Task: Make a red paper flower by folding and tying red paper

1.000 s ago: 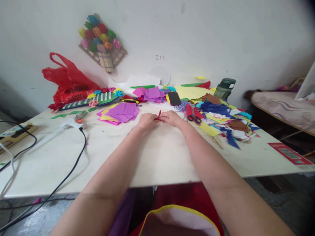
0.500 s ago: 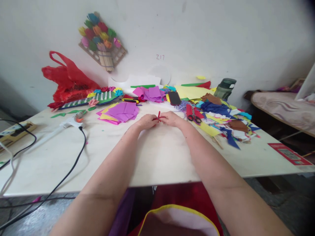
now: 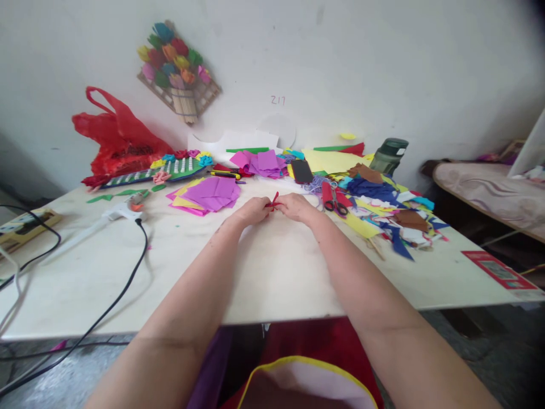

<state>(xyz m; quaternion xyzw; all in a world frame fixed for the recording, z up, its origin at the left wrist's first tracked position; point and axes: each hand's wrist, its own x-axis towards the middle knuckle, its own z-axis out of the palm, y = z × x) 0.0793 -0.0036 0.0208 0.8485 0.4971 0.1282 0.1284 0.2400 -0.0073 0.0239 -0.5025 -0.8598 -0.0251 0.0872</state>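
Both my hands meet over the middle of the white table (image 3: 281, 278), fingertips almost touching. Between them is a small piece of red paper (image 3: 275, 201), narrow and folded or twisted, with one thin end sticking up. My left hand (image 3: 257, 211) pinches it from the left, and my right hand (image 3: 295, 207) grips it from the right. Fingers cover much of the piece, so its full shape is hidden. Purple and yellow paper sheets (image 3: 215, 195) lie to the left of my hands. Black-handled scissors (image 3: 336, 200) rest on red paper to the right.
A hot glue gun (image 3: 128, 210) with a black cord lies at left. Along the back are a red plastic bag (image 3: 121, 142), a phone (image 3: 302, 171) and purple sheets (image 3: 268, 163). Coloured scraps (image 3: 383, 196) and a dark green bottle (image 3: 389, 156) stand at right.
The upright end of the red paper now leans slightly more to the right. My hands stay in nearly the same place, still closed on it.
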